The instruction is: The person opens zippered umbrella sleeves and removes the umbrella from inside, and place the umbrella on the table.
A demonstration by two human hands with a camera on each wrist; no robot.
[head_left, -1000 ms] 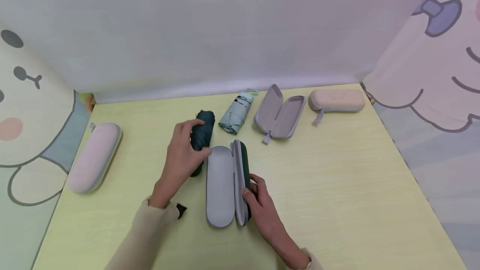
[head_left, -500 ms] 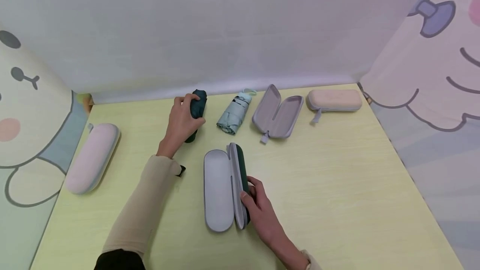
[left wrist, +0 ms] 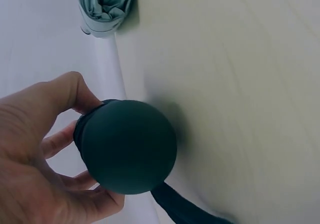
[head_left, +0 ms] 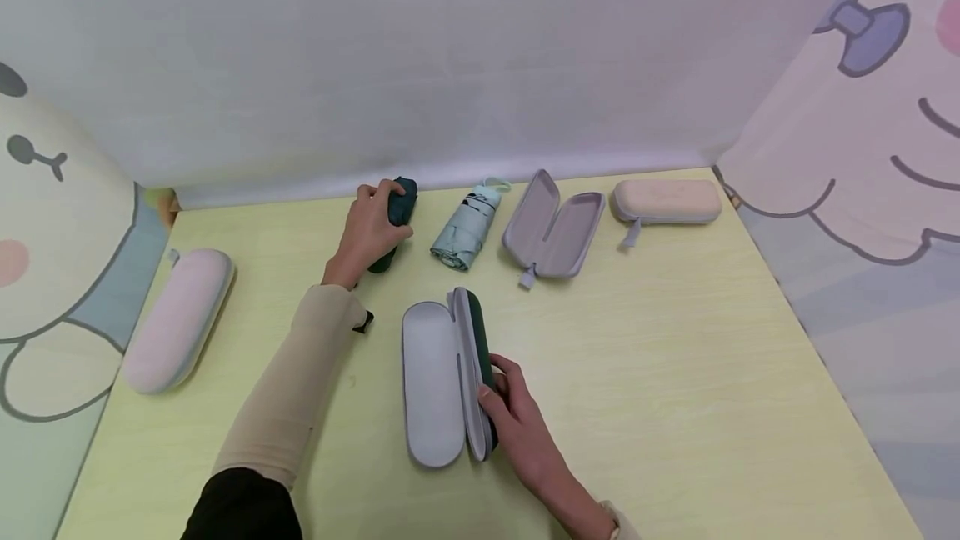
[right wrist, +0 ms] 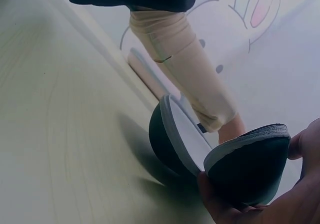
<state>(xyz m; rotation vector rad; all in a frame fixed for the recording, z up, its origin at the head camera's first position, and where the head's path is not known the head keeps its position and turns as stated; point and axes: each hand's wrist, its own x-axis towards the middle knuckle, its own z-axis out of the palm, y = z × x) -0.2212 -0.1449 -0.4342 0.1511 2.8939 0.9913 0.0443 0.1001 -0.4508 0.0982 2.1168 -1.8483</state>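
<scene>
My left hand (head_left: 366,233) grips a dark green folded umbrella (head_left: 403,202) at the back of the table, fingers and thumb around its sides. In the left wrist view the umbrella's round end (left wrist: 129,148) faces the camera, and a dark strap (left wrist: 185,206) trails from it. My right hand (head_left: 525,440) holds one half of an open dark green zip case (head_left: 435,390) with a pale grey lining, near the table's middle. That half stands tilted up while the other lies with its hollow upward. The right wrist view shows the thumb and fingers pinching the case's raised half (right wrist: 250,169).
Right of the green umbrella lies a light blue folded umbrella (head_left: 468,227). Beside it are an open grey-lilac case (head_left: 573,236) and a closed peach case (head_left: 667,201). A closed pink case (head_left: 178,319) lies at the left. A pale curtain (head_left: 450,57) borders the table's back.
My left hand has carried the green umbrella from beside the open case to the table's back edge, then shifted slightly right. My right hand keeps holding the green case in nearly the same place.
</scene>
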